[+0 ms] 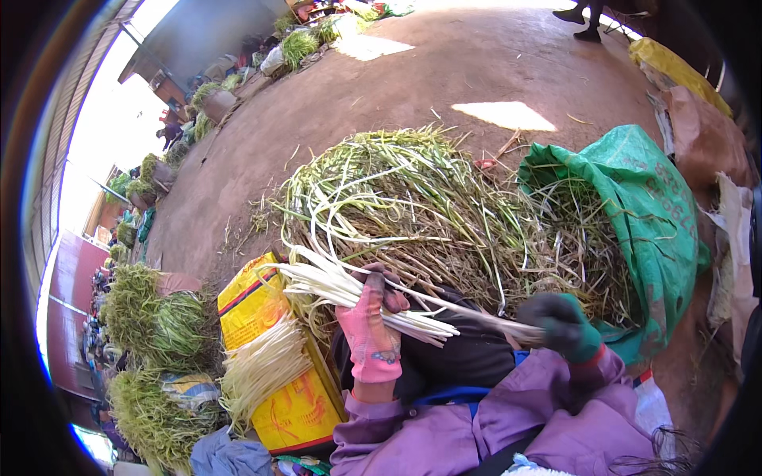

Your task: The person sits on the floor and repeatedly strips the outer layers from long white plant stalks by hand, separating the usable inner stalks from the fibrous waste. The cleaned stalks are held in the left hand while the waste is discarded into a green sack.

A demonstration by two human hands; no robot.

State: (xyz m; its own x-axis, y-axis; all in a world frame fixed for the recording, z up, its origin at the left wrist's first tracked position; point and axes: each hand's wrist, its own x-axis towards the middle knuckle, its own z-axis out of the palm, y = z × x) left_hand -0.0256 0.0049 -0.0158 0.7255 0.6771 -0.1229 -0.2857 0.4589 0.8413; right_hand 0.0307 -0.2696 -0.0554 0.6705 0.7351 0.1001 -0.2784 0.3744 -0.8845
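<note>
My left hand [374,324], in a pink glove with dark fingertips, is closed round a bunch of pale stalks [327,282], their white ends pointing right. My right hand [556,324], in a green and dark glove and blurred, grips the end of a thin stalk strand [488,318] that runs across to the bunch. Beyond both hands lies a large heap of long green stalks [405,196] with brown, dry-looking lower parts. Left of my left hand, a bundle of trimmed pale stalks [268,363] rests on a yellow box [297,410].
A green woven sack [649,196] holding more stalks gapes at the right. Further stalk heaps [143,315] line the left side. Blue-grey cloth [231,455] lies by the box. A person's legs [586,21] show at the top right, on the brown floor [417,77].
</note>
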